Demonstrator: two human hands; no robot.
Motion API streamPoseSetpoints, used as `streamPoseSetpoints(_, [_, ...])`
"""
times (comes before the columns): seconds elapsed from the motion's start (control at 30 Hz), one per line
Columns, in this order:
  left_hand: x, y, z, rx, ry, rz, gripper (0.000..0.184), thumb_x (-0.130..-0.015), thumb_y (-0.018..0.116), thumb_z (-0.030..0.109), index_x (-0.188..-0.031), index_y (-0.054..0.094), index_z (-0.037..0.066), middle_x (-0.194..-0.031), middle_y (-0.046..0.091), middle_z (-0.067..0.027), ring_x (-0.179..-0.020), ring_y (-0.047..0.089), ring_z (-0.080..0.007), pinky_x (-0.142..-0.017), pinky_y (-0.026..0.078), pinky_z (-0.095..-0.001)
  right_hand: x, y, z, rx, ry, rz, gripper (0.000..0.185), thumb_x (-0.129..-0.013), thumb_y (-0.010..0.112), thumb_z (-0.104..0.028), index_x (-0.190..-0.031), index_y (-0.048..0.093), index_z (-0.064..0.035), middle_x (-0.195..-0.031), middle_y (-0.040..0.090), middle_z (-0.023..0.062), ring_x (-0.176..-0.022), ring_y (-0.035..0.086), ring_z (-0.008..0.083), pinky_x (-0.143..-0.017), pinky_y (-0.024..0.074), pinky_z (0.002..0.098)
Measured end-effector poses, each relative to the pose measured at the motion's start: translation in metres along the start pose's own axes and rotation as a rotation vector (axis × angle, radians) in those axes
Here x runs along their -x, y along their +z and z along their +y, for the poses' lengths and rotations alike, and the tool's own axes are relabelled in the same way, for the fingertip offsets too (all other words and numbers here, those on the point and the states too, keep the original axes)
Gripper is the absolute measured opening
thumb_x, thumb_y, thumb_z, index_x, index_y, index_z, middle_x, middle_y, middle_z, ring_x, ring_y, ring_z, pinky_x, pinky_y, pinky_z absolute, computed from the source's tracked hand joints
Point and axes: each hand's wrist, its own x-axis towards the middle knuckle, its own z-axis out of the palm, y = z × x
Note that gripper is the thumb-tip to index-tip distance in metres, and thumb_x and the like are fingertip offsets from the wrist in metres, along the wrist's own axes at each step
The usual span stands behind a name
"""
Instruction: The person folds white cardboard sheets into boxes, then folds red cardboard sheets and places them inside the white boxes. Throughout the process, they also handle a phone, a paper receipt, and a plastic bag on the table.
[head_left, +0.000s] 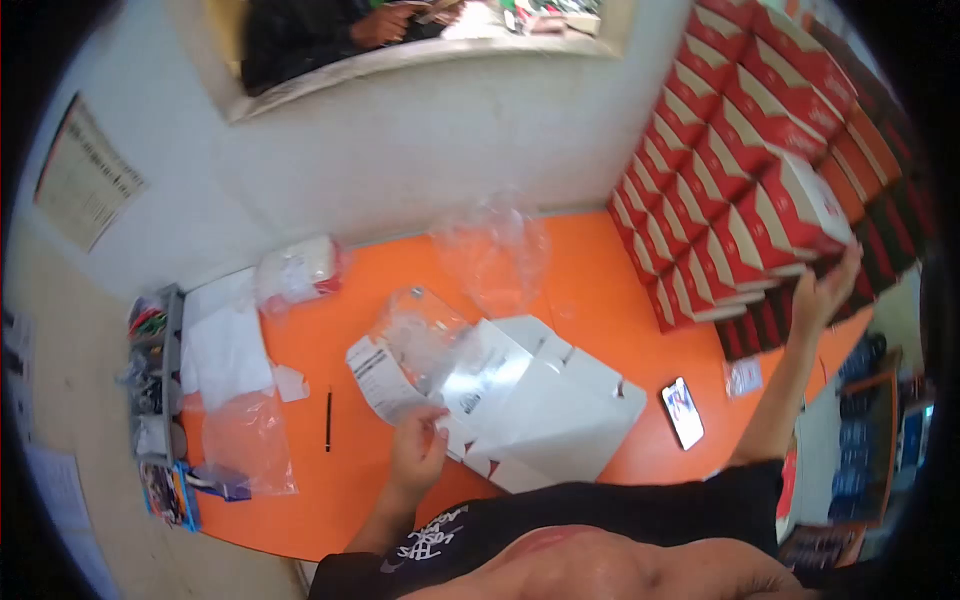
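Note:
My left hand [418,452] is over the orange table with its fingers curled, right at the near edge of a flat white carton [545,410]. Whether it pinches the carton's flap or the printed paper slip [380,378] beside it is too blurred to tell. My right arm reaches far out to the stack at the right. There my right hand [828,288] grips the lower corner of a red-and-cream box [790,215], thumb below and fingers along its end. Crumpled clear plastic [425,335] lies between the slip and the carton.
A phone [683,412] with a lit screen lies right of the carton. Stacked red boxes [690,110] lean by the wall. Leftward are a black pen [328,420], a plastic bag [250,440], a wrapped packet [298,272] and a grey organizer [172,370]. Another person's hand [385,25] shows through the window.

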Motion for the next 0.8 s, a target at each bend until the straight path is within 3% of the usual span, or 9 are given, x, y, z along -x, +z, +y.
streamPoseSetpoints(0.1, [0.004,0.011,0.011,-0.132,-0.251,-0.306,0.028,-0.074,0.059,0.013,-0.101,0.056,0.006,-0.110,0.051,-0.0132,-0.103,0.047,-0.0277,-0.086,0.039,-0.0373,0.015,-0.018,-0.060,-0.179,0.094,0.085,0.055,-0.074,0.049,-0.002,-0.127,0.034,0.0022,-0.129,0.039,0.0190,-0.113,0.044,0.0310,-0.097,0.0338,0.0371])
streamPoseSetpoints(0.17, [0.008,0.031,-0.008,-0.321,-0.064,-0.241,0.028,-0.073,0.059,0.016,-0.099,0.056,0.007,-0.110,0.051,-0.0134,-0.104,0.046,-0.0296,-0.086,0.038,-0.0391,0.095,0.000,-0.076,-0.753,0.536,-0.344,0.038,-0.073,0.046,0.005,-0.110,0.050,-0.0016,-0.102,0.054,0.0125,-0.087,0.054,0.0218,-0.078,0.0433,0.0316])
streamPoseSetpoints(0.23, [0.012,0.041,-0.009,-0.538,0.150,-0.149,0.031,-0.071,0.060,0.021,-0.099,0.057,0.009,-0.111,0.052,-0.0132,-0.106,0.045,-0.0322,-0.087,0.038,-0.0430,0.183,0.002,-0.136,-0.761,0.316,-1.040,0.031,-0.076,0.047,0.000,-0.106,0.053,-0.0053,-0.086,0.055,0.0090,-0.077,0.054,0.0204,-0.068,0.0434,0.0292])
streamPoseSetpoints(0.27, [0.010,0.043,-0.017,-0.547,0.130,-0.124,0.031,-0.071,0.060,0.021,-0.099,0.057,0.009,-0.111,0.052,-0.0135,-0.106,0.045,-0.0321,-0.087,0.038,-0.0429,0.253,0.003,-0.162,-1.115,0.413,-1.194,0.031,-0.076,0.050,-0.005,-0.107,0.053,-0.0039,-0.092,0.056,0.0136,-0.083,0.055,0.0260,-0.074,0.0437,0.0351])
streamPoseSetpoints(0.37, [0.006,0.040,-0.029,-0.576,0.167,-0.064,0.031,-0.071,0.061,0.021,-0.099,0.057,0.010,-0.111,0.052,-0.0139,-0.107,0.045,-0.0320,-0.088,0.038,-0.0424,0.243,-0.069,-0.290,-0.823,-0.467,-1.788,0.054,-0.068,0.069,-0.034,-0.110,0.050,-0.0048,-0.117,0.046,0.0185,-0.101,0.048,0.0354,-0.087,0.0393,0.0417])
streamPoseSetpoints(0.4, [0.003,0.041,-0.027,-0.589,0.167,-0.075,0.031,-0.071,0.061,0.020,-0.100,0.057,0.010,-0.111,0.052,-0.0139,-0.107,0.045,-0.0319,-0.088,0.038,-0.0420,0.239,-0.097,-0.303,-0.885,-0.246,-1.577,0.048,-0.070,0.066,-0.034,-0.103,0.054,-0.0028,-0.110,0.052,0.0201,-0.092,0.053,0.0368,-0.082,0.0426,0.0436])
streamPoseSetpoints(0.47, [0.001,0.037,-0.013,-0.569,0.226,-0.070,0.031,-0.071,0.062,0.020,-0.100,0.057,0.009,-0.111,0.052,-0.0141,-0.107,0.045,-0.0320,-0.088,0.038,-0.0419,0.245,-0.102,-0.320,-0.844,-0.280,-1.553,0.040,-0.071,0.063,-0.030,-0.099,0.056,-0.0021,-0.103,0.055,0.0206,-0.088,0.055,0.0361,-0.079,0.0438,0.0438])
streamPoseSetpoints(0.63, [0.023,0.023,0.009,-0.518,0.241,-0.074,0.032,-0.072,0.062,0.021,-0.101,0.056,0.009,-0.111,0.053,-0.0135,-0.105,0.046,-0.0321,-0.089,0.037,-0.0411,0.245,-0.109,-0.328,-0.874,-0.363,-1.785,0.024,-0.072,0.051,-0.009,-0.092,0.060,-0.0002,-0.087,0.061,0.0219,-0.080,0.060,0.0348,-0.073,0.0457,0.0442])
streamPoseSetpoints(0.8, [0.052,0.027,0.011,-0.468,0.183,-0.177,0.034,-0.073,0.061,0.021,-0.104,0.055,0.009,-0.113,0.051,-0.0139,-0.107,0.045,-0.0326,-0.090,0.036,-0.0418,0.226,-0.123,-0.308,-0.885,-0.135,-1.635,0.017,-0.075,0.056,-0.017,-0.073,0.062,-0.0005,-0.073,0.062,0.0190,-0.069,0.061,0.0328,-0.063,0.0466,0.0415])
